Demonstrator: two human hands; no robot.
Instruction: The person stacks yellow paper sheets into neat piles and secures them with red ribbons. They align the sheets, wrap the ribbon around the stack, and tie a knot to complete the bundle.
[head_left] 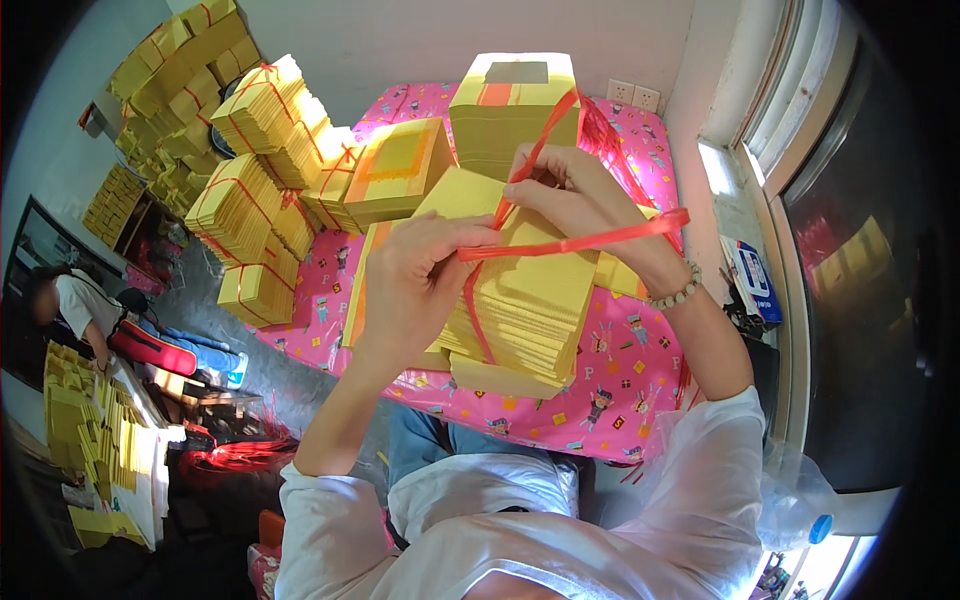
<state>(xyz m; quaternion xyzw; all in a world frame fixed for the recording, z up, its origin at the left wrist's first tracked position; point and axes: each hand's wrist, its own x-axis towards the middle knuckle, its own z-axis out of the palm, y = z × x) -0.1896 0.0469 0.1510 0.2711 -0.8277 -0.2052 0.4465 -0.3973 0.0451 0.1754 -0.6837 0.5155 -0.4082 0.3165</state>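
A thick stack of yellow paper sits in front of me on the table, with red plastic ribbon running around it. My left hand rests against the stack's upper left, its thumb and fingers closed on the ribbon where the strands meet. Above the stack, my right hand pinches another length of the same ribbon. One strand rises past the right fingers, and a looped one stretches across my right wrist, which wears a beaded bracelet. The crossing point on top is partly hidden by my fingers.
A pink patterned cover lies over the table. Behind stand yellow paper blocks and tied bundles. Loose red ribbons lie at the back right, near the window. At far left, another person sits by more yellow paper.
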